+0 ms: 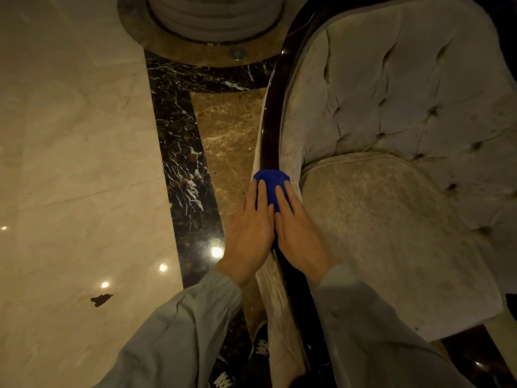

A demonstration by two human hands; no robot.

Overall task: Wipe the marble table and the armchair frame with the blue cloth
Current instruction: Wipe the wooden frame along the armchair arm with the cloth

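Observation:
The blue cloth [270,182] is draped over the dark glossy wooden frame [270,130] of the beige tufted armchair [391,113], on the rail along its left arm. My left hand [251,228] lies flat on the cloth on the outer side of the rail. My right hand [300,231] presses on it from the seat side. Both hands cover most of the cloth; only its front bulge and a strip between the hands show. No marble table is in view.
A polished marble floor [70,163] with a dark veined band [181,152] lies to the left. A round column base [207,29] stands at the top. The seat cushion [377,236] is to the right. My dark shoes [260,348] are below.

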